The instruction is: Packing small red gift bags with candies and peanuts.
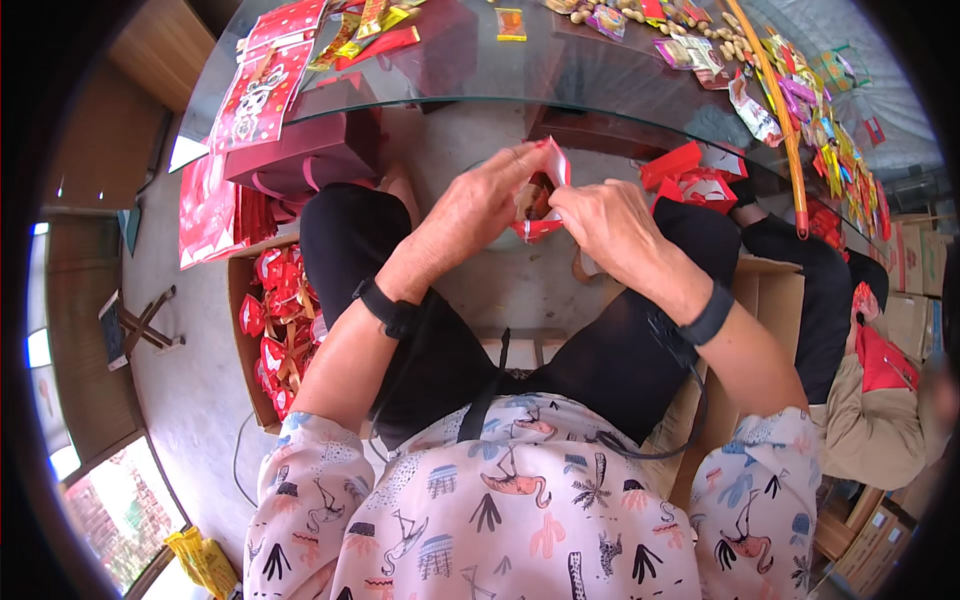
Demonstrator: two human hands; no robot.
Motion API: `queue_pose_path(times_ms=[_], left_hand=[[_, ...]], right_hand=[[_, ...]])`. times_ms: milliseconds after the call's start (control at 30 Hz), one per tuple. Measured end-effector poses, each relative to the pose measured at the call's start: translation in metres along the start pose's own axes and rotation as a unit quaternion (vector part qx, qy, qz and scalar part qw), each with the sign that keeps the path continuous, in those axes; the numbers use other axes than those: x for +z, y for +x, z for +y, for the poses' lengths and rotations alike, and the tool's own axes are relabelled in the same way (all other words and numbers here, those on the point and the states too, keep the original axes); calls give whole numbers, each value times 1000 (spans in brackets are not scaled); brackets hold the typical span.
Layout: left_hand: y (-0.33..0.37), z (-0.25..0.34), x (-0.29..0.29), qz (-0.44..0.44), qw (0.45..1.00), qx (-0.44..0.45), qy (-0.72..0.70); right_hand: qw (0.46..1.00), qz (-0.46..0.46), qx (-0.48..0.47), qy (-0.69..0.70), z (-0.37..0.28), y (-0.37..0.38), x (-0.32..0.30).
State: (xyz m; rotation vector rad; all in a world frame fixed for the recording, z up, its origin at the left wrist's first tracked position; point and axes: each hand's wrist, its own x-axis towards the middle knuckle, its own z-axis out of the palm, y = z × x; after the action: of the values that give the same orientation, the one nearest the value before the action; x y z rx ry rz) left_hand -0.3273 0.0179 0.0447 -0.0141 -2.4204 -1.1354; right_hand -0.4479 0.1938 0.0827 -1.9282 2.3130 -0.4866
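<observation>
Between my knees, below the edge of the glass table, I hold up a small red paper gift box [540, 231] with a pale inner side. Its top is spread apart, and something brownish shows inside, too small to name. My left hand [478, 205] grips the box's far left side, fingertips at the upright flap. On the other side my right hand [612, 218] pinches the near right edge between thumb and fingers. Each wrist wears a dark band.
On the glass table [450, 82] lie red dotted bags [262, 95], wrapped sweets, peanuts [735, 42] and an orange stick [778, 110]. Red boxes [695, 185] sit beyond my right knee. A carton [244, 370] of red packets stands left. Another person [870, 420] sits at right.
</observation>
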Motion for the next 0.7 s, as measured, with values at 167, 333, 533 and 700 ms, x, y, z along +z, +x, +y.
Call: queue_pose_path(times_ms=[167, 333, 533, 700], left_hand=[[-1, 7, 2, -50, 998, -36, -1], [4, 4, -10, 3, 1000, -16, 3], [2, 1, -10, 24, 998, -42, 42], [-3, -3, -10, -8, 998, -56, 35]], right_hand=[[999, -26, 39, 1, 0, -7, -1], [996, -26, 57, 59, 2, -2, -4], [988, 77, 58, 122, 26, 26, -26], [983, 153, 73, 65, 84, 70, -51]])
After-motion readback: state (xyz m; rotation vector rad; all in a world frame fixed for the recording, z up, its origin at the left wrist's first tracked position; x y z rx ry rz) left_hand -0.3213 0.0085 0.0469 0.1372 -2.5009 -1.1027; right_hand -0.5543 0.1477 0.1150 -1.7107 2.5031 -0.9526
